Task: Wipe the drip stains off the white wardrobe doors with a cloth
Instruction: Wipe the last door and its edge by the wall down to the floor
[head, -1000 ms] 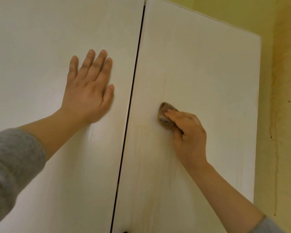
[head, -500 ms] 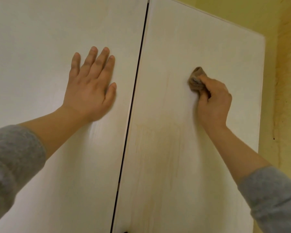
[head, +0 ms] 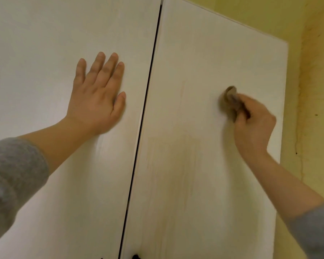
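The right hand (head: 254, 124), fingers curled round a bunched brown cloth (head: 230, 100), presses it to the right wardrobe door (head: 204, 53) at centre right of the frame. Faint yellowish drip stains (head: 187, 174) lie below and left of the cloth, toward lower centre, their streaks running up and down the panel. The left hand (head: 97, 96), fingers straight, rests flat on the left door (head: 45, 53), farther from the stains; the next stroke likely runs down and leftward.

A dim, warm yellowish light is cast over everything; left of the door gap (head: 140, 143) the left hand (head: 96, 96) is rendered sharp, while right of it the right hand (head: 254, 126) and cloth (head: 230, 100) are smeared by motion blur.
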{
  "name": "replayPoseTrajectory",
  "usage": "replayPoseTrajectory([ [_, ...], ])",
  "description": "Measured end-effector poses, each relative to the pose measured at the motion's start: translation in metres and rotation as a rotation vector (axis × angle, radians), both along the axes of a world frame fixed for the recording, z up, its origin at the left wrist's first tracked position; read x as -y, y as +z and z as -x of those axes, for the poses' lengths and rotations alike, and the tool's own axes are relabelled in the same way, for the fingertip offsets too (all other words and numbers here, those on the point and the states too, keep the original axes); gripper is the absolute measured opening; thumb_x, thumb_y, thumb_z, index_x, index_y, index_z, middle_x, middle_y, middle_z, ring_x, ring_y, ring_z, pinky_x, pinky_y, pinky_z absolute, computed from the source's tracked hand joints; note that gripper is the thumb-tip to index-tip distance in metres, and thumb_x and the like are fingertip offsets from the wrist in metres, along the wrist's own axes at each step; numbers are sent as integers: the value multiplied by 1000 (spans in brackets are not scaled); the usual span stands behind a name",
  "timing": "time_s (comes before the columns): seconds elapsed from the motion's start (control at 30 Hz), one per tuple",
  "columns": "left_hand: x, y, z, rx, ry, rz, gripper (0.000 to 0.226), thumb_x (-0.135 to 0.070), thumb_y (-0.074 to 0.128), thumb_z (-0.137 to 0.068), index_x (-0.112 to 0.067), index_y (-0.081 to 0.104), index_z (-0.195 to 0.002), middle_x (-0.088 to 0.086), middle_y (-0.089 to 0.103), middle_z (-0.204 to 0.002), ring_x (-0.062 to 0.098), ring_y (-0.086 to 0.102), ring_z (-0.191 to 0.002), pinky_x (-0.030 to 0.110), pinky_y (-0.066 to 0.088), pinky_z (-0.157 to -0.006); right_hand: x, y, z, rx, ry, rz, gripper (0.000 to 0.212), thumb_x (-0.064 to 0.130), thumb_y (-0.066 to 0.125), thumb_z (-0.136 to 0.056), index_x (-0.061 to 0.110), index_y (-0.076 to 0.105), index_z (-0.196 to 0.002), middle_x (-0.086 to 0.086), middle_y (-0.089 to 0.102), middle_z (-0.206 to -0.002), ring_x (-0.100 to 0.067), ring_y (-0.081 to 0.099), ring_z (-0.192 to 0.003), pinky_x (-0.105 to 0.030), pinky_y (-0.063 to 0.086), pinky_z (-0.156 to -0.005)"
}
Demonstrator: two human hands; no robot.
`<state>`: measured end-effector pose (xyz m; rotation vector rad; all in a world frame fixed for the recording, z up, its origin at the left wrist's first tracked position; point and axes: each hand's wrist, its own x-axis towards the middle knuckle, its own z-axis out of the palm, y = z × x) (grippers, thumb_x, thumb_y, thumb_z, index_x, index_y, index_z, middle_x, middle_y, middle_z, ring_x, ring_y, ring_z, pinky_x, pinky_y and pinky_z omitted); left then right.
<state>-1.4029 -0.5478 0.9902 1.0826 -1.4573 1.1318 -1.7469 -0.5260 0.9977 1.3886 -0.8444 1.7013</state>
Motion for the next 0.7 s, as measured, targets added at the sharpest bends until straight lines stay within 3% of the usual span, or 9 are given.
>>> replayPoseTrajectory([
  [0.07, -1, 0, 0, 2, 0, 1, 68, -42, 18, -98, -11, 14, -158, 9, 8, -166, 28, 0, -154, 52, -5, -122, 3, 27, 7, 34, -14, -15, 43, -5, 47, -87, 9, 67, -122, -4, 69, -117, -18, 62, -110, -20, 42, -100],
  [0.17, -1, 0, 0, 0, 5, -3, 68, -42, 17, -98, -12, 12, -158, 9, 7, -167, 27, -1, -154, 52, -5, -122, 13, 28, 2, 10, -8, 8, 43, -6, 47, -88, 9, 67, -122, 8, 64, -112, 5, 52, -102, 1, 31, -93],
  [0.23, 0, 0, 0, -4, 7, -3, 68, -42, 17, -98, -12, 12, -158, 8, 6, -167, 27, -2, -154, 52, -5, -122, 23, 7, -2, 22, -9, 28, 45, -6, 47, -86, 12, 67, -123, 9, 64, -112, 1, 54, -102, -4, 34, -93],
  [0.33, 0, -1, 0, -7, 4, 5, 68, -42, 17, -98, -12, 13, -158, 9, 7, -166, 27, -1, -154, 51, -6, -123, 33, -40, -4, 2, -44, 34, 47, -3, 48, -81, 10, 68, -121, -4, 69, -115, -18, 60, -105, -15, 38, -95],
  [0.47, 0, 0, -1, -6, 1, 10, 67, -42, 18, -98, -12, 13, -158, 9, 7, -166, 27, -2, -154, 50, -6, -123, 22, -90, -8, -66, -12, 1, 44, -5, 49, -79, 9, 71, -114, 6, 65, -115, -13, 60, -108, -19, 44, -97],
  [0.57, 0, -1, 0, -8, -5, 15, 67, -41, 20, -98, -11, 14, -158, 9, 8, -166, 27, 0, -154, 50, -6, -123, 6, -76, 2, -76, 8, -70, 49, -12, 53, -77, 12, 71, -116, 2, 69, -113, -15, 62, -106, -26, 47, -95],
  [0.7, 1, -1, 1, -6, 0, 21, 68, -41, 20, -97, -10, 16, -157, 11, 11, -166, 29, 3, -153, 51, -5, -122, 1, -8, 25, 84, -3, -15, 48, -9, 50, -81, 12, 70, -119, 4, 68, -112, -13, 60, -106, -13, 38, -95],
])
